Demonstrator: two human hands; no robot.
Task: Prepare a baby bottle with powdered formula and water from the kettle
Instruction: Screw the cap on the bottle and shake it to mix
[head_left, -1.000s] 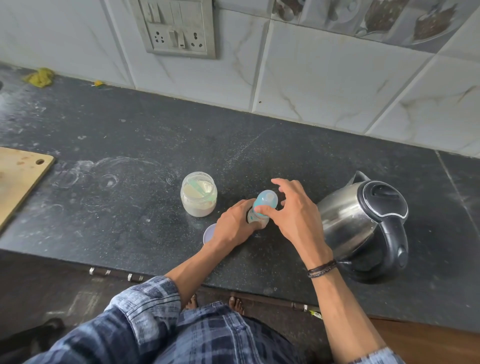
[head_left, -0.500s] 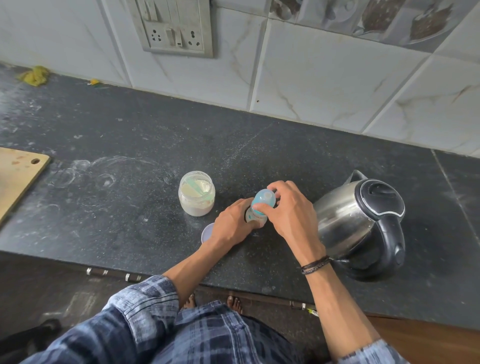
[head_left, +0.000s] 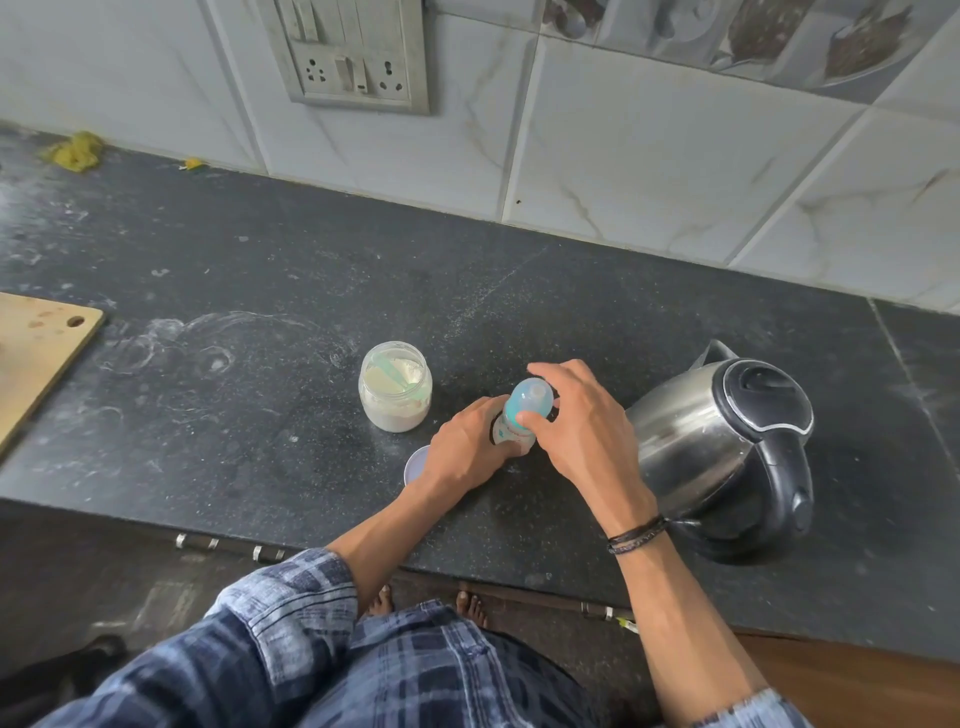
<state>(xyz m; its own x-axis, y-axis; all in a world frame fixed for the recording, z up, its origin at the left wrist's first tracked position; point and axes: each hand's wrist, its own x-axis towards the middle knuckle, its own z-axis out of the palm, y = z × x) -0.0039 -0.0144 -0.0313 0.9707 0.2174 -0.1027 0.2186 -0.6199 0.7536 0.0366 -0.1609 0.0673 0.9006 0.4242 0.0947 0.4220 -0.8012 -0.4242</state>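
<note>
Working at dark stone counter (head_left: 260, 441), dusted with pale smears. Half hiding a small round lid (head_left: 415, 465) under the left wrist, near the front edge. Gripping baby bottle (head_left: 519, 415) low round its body with left hand (head_left: 467, 441), fingers curled about it, bottle standing upright on the stone. Pinching its blue top with right hand (head_left: 582, 431), thumb and fingertips closing on it. Having kettle (head_left: 727, 441) just beside the right hand and open jar (head_left: 395, 387) of powder, scoop inside, just left of the bottle. Facing wooden board (head_left: 36, 353) at far left and socket plate (head_left: 353, 57) on the tiled wall behind.
</note>
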